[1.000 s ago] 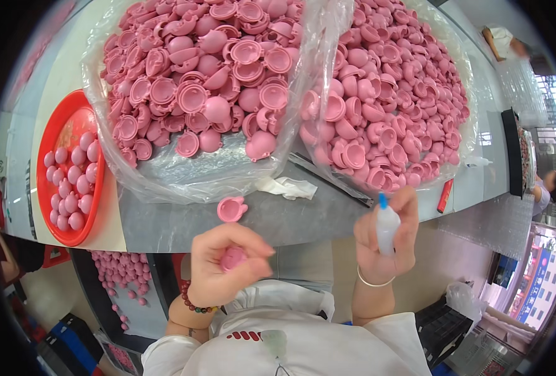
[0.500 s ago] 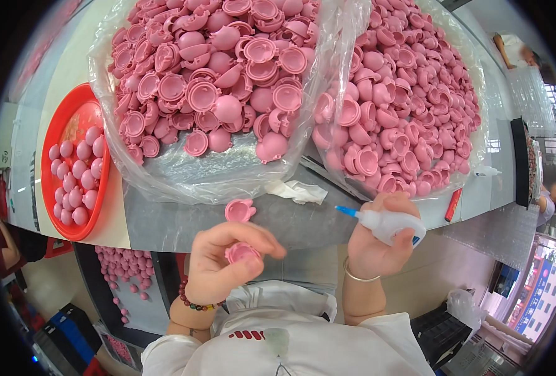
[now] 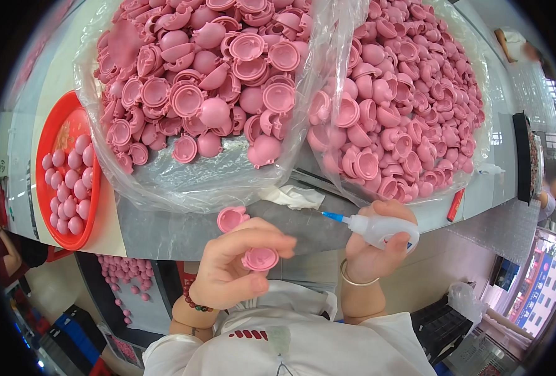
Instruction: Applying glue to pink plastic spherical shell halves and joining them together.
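Note:
My left hand (image 3: 231, 266) pinches a pink plastic half-shell (image 3: 260, 258) between thumb and fingers, its hollow side facing up. My right hand (image 3: 373, 247) grips a small white squeeze bottle (image 3: 381, 229) laid sideways, its blue nozzle (image 3: 332, 216) pointing left toward the shell but a short gap away from it. Another pink half-shell (image 3: 231, 218) lies on the grey table (image 3: 165, 232) just above my left hand.
Two clear plastic bags hold heaps of pink half-shells, one at the left (image 3: 203, 88) and one at the right (image 3: 403, 106). A red tray (image 3: 47, 156) with several closed pink balls sits far left. A crumpled white scrap (image 3: 297, 197) lies between the bags. More pink balls lie on a lower shelf (image 3: 121, 276).
My right hand tipped the bottle from upright to sideways and swung its nozzle left toward the shell. My left hand turned the shell and raised it slightly.

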Motion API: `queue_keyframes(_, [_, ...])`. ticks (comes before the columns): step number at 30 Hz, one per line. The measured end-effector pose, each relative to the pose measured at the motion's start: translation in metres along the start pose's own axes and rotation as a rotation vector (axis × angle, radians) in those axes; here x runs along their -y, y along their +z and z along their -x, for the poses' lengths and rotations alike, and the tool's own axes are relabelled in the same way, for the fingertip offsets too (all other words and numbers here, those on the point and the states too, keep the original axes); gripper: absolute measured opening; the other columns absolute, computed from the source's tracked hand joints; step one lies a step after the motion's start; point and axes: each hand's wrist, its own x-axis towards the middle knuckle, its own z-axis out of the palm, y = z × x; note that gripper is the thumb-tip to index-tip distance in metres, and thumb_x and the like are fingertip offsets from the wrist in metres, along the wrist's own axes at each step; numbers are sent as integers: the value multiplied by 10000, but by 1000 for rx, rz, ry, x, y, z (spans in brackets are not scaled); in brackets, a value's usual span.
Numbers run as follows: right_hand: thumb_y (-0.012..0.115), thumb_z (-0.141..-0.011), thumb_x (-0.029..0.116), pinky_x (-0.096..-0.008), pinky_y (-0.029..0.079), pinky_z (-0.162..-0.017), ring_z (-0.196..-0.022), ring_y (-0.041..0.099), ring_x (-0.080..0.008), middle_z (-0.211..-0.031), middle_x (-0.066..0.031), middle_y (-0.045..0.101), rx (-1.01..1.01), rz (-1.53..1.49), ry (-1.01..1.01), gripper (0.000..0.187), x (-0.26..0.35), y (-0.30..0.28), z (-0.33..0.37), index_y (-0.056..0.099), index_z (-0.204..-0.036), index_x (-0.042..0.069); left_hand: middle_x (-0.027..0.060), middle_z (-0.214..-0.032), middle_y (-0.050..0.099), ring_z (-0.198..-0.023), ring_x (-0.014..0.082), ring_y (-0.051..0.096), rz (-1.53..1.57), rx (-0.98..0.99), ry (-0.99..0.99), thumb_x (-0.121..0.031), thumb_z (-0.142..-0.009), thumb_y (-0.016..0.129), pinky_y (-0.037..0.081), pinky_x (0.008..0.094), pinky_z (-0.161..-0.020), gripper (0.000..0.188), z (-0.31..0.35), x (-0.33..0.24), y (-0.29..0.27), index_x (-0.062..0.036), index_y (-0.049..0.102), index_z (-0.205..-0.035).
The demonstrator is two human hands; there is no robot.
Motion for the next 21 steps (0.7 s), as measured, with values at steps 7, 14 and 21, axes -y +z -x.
queue_keyframes(7, [455, -832, 347, -244, 330, -467, -540, 438, -136, -771, -109, 512, 71, -8, 20, 426, 2, -6, -1, 518, -871, -72, 218, -1084, 489, -856, 174, 556, 262, -112, -122, 33, -751, 536, 478, 259, -688, 456, 9, -3, 0, 70, 385, -1179])
queue_keyframes(14, [435, -839, 361, -243, 312, -454, -516, 421, -132, -707, -94, 482, 29, 22, 15, 429, 1, -1, -1, 506, -862, -62, 277, -1096, 469, -873, 186, 559, 310, -72, -142, 69, -714, 591, 480, 303, -756, 328, 5, 0, 0, 56, 436, -1004])
queue_keyframes(21, [435, -837, 374, -235, 292, -447, -490, 395, -126, -687, -88, 473, 51, 16, 15, 441, -1, -4, 0, 495, -871, -62, 261, -1086, 486, -924, 206, 549, 247, -47, -137, 71, -691, 616, 467, 321, -798, 388, 6, 0, -1, 48, 431, -1032])
